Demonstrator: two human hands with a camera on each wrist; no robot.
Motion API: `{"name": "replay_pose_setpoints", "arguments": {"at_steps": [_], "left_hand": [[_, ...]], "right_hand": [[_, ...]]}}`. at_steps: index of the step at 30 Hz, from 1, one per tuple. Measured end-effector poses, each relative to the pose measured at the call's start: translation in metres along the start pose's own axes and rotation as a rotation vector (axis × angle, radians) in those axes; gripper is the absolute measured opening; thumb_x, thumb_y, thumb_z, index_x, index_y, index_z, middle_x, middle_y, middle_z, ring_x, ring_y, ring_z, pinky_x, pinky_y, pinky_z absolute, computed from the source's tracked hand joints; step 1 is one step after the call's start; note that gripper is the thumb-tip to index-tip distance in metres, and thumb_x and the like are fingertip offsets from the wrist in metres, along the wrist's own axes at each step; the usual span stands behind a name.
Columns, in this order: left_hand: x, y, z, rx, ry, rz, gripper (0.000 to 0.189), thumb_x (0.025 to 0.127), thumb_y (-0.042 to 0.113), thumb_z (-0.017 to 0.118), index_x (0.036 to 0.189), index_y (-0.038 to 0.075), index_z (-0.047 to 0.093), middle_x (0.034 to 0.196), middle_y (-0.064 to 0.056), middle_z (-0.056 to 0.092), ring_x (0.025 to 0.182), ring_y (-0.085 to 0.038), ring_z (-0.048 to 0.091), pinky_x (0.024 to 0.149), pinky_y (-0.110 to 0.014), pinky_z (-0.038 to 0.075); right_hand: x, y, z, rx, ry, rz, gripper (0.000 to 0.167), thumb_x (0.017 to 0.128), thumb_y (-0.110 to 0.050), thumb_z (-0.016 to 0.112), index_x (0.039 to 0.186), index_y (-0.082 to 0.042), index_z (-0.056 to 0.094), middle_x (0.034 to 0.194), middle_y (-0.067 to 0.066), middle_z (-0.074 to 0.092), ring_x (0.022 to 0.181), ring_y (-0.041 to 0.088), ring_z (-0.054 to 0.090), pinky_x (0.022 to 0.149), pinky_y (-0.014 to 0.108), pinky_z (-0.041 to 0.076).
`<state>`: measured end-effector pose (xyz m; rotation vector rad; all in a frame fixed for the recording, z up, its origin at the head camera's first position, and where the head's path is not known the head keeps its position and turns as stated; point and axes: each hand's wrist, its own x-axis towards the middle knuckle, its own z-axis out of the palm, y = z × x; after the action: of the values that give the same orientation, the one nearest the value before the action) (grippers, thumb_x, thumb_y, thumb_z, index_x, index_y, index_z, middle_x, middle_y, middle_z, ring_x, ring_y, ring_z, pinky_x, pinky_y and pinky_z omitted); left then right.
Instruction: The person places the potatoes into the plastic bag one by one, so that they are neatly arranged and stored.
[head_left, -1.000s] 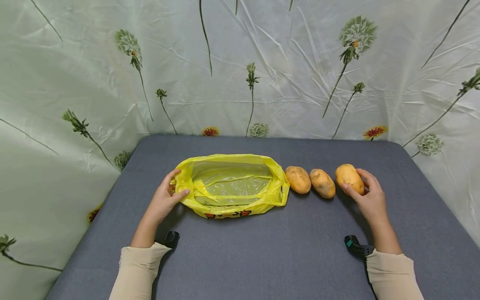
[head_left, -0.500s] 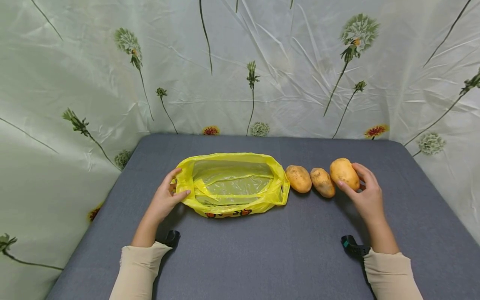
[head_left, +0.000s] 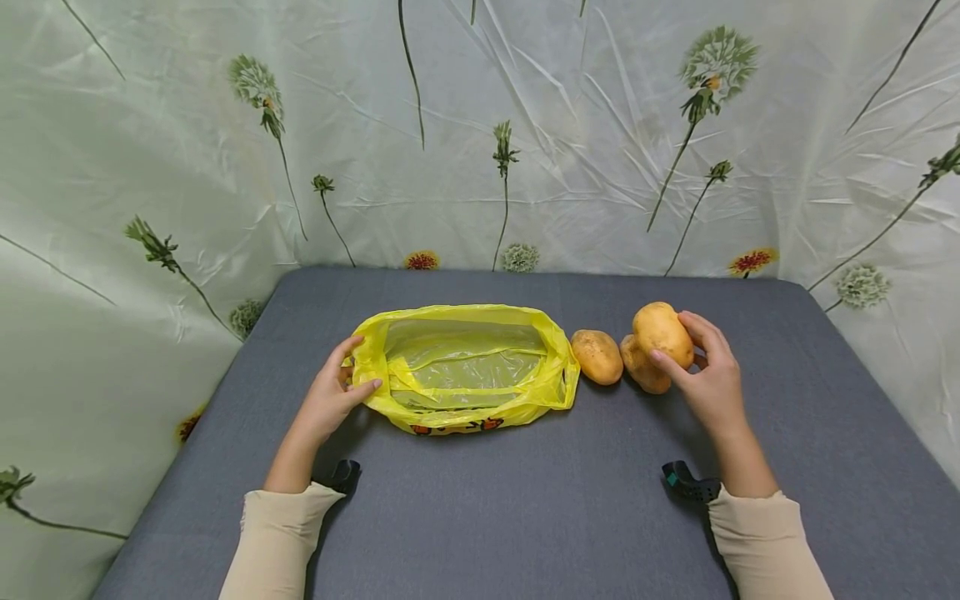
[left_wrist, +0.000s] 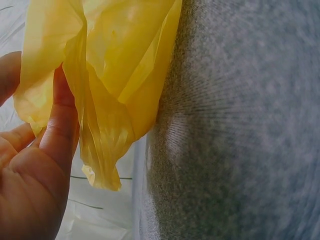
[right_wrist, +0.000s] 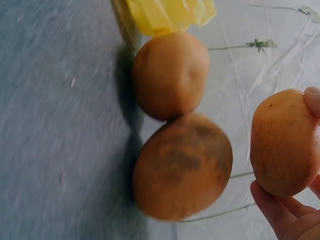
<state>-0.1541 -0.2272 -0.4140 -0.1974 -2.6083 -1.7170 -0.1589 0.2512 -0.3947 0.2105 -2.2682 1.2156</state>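
A yellow plastic bag (head_left: 465, 417) lies on the table with its mouth held wide, and its inside shows no contents. My left hand (head_left: 330, 396) grips the bag's left end, thumb on the near side and fingers at the far side. In the left wrist view, yellow film (left_wrist: 107, 115) hangs in folds by the fingers. My right hand (head_left: 712, 375) holds a potato (head_left: 663, 333) between thumb and fingers, raised off the table. Below it, partly covered in the head view, lies a second potato (head_left: 642, 367) with dark patches (right_wrist: 182, 167). A third potato (head_left: 597, 357) sits between that one and the bag.
The table (head_left: 480, 517) has a grey cloth surface. Behind and to the left hangs a pale curtain (head_left: 570, 125) printed with flowers. Black wrist devices (head_left: 690, 483) stick out from under both sleeves.
My right hand has lifted its potato and carried it left, now overlapping the middle potato in the head view. The left hand and the bag have stayed in place.
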Motion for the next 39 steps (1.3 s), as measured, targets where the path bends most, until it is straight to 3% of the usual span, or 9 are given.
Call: {"name": "replay_pose_setpoints", "arguments": {"at_steps": [3,10,14,18,25,32,39], "left_hand": [[0.0,0.0,0.0,0.0,0.002,0.001,0.073,0.082,0.004,0.065,0.141,0.007,0.021,0.126,-0.025,0.037,0.096,-0.034,0.048,0.062,-0.023,0.046],[0.0,-0.002,0.0,0.004,0.006,0.007,0.073,0.081,0.002,0.064,0.14,0.006,0.021,0.128,-0.025,0.034,0.096,-0.034,0.048,0.062,-0.023,0.046],[0.0,-0.001,0.0,0.004,0.003,0.001,0.073,0.081,0.002,0.064,0.14,0.007,0.021,0.13,-0.024,0.033,0.098,-0.035,0.047,0.063,-0.022,0.046],[-0.001,0.001,0.0,0.004,0.0,-0.003,0.074,0.081,0.002,0.064,0.141,0.007,0.021,0.129,-0.024,0.034,0.099,-0.035,0.047,0.063,-0.022,0.046],[-0.002,-0.001,0.001,-0.003,0.016,0.063,0.072,0.081,0.012,0.067,0.139,0.006,0.024,0.125,-0.026,0.035,0.094,-0.032,0.049,0.062,-0.022,0.045],[0.0,-0.003,0.001,0.005,0.008,0.02,0.072,0.081,0.004,0.065,0.14,0.006,0.022,0.127,-0.025,0.036,0.096,-0.034,0.047,0.063,-0.023,0.046],[0.001,-0.002,0.001,0.012,0.009,0.002,0.073,0.081,0.003,0.065,0.14,0.007,0.022,0.127,-0.023,0.035,0.097,-0.034,0.047,0.063,-0.022,0.045]], "right_hand": [[0.002,-0.008,0.005,0.022,-0.01,0.001,0.062,0.069,0.004,0.074,0.125,0.0,0.049,0.127,0.011,0.046,0.1,-0.001,0.044,0.074,0.01,0.037],[0.005,-0.049,0.017,0.077,-0.036,-0.017,0.057,0.07,0.008,0.071,0.121,0.011,0.048,0.125,0.022,0.045,0.1,0.005,0.045,0.074,0.012,0.037],[0.006,-0.06,0.026,0.08,-0.059,-0.02,0.056,0.071,0.008,0.071,0.121,0.011,0.047,0.125,0.021,0.045,0.102,0.01,0.045,0.075,0.013,0.038],[0.007,-0.065,0.037,0.112,-0.078,-0.042,0.056,0.071,0.007,0.071,0.121,0.011,0.047,0.125,0.021,0.045,0.103,0.015,0.046,0.076,0.013,0.039],[0.01,-0.041,0.064,0.179,-0.12,-0.048,0.061,0.071,-0.001,0.075,0.125,0.0,0.049,0.13,0.009,0.044,0.105,0.018,0.046,0.077,0.016,0.04],[0.009,-0.052,0.084,0.249,-0.173,-0.064,0.061,0.07,0.002,0.074,0.125,0.002,0.048,0.13,0.013,0.042,0.107,0.027,0.046,0.078,0.023,0.042],[0.004,-0.087,0.089,0.249,-0.22,-0.082,0.056,0.073,0.002,0.071,0.123,0.008,0.046,0.128,0.019,0.042,0.108,0.032,0.046,0.079,0.038,0.044]]}}
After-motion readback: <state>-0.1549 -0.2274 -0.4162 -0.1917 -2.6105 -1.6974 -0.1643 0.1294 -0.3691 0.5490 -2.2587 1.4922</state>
